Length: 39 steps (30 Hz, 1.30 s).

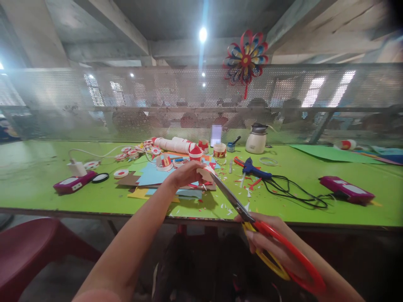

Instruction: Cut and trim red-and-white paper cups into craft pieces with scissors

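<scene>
My left hand (185, 174) is closed on a small pale piece of paper (207, 172) with a curved edge, held above the green table. In my right hand (267, 235) is a large pair of scissors (231, 197), one handle red and the other yellow. Its blade tips touch or lie very near the paper's right edge; I cannot tell whether they are cutting. Behind my left hand stands a red-and-white paper cup (195, 153). Coloured sheets (151, 174) lie stacked under that hand, and small paper scraps (225, 208) are scattered below the scissors.
A blue glue gun (255, 170) with a looped black cable lies to the right. Purple power strips (346, 189) sit on both sides. Farther back are a white thermal jug (256, 138), a phone (216, 135) and a stacked row of cups (174, 145). A paper flower (246, 61) hangs on the mesh partition.
</scene>
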### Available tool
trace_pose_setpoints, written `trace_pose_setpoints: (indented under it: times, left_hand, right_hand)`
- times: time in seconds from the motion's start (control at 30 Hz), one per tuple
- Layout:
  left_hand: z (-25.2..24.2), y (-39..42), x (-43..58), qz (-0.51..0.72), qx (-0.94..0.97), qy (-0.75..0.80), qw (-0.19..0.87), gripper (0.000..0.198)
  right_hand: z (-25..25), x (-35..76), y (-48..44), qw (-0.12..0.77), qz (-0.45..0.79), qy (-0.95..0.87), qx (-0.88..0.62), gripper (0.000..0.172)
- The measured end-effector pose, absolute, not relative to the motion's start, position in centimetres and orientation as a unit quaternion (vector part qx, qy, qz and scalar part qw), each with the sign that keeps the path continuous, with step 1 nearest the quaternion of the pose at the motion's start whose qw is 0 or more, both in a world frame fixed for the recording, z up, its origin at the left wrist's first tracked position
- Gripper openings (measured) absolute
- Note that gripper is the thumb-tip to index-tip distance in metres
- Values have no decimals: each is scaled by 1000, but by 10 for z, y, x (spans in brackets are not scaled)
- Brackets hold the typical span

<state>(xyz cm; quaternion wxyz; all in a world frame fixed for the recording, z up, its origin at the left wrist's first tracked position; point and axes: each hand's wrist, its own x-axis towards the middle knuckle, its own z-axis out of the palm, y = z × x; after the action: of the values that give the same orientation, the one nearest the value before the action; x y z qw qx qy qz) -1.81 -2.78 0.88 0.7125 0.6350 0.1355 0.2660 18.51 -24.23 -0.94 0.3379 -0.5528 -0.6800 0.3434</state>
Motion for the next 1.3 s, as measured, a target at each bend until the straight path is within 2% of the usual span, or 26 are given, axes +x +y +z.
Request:
trace_pose_setpoints:
  times: [0.2, 0.33, 0.53, 0.67, 0.83, 1.13, 1.3]
  left_hand:
    - [7, -27, -17, 254, 622, 140, 727, 26]
    - [5, -26, -17, 236, 634, 140, 723, 29]
    - [3, -22, -18, 229, 628, 153, 728, 28]
    - [3, -22, -18, 202, 635, 127, 735, 32]
    - [4, -22, -18, 201, 631, 125, 739, 32]
    - [1, -19, -19, 203, 623, 131, 744, 30]
    - [0, -18, -19, 195, 613, 127, 755, 29]
  right_hand:
    - [-4, 183, -246, 382, 399, -631, -544, 14]
    - [-8, 184, -242, 393, 428, -631, -514, 12]
    - [-18, 191, -237, 402, 463, -622, -487, 15]
    - [-23, 196, -233, 398, 539, -607, -427, 23]
    - [-25, 197, -228, 409, 567, -602, -387, 30]
    - [-28, 198, -227, 403, 522, -625, -417, 32]
    - [-25, 198, -228, 377, 451, -670, -454, 33]
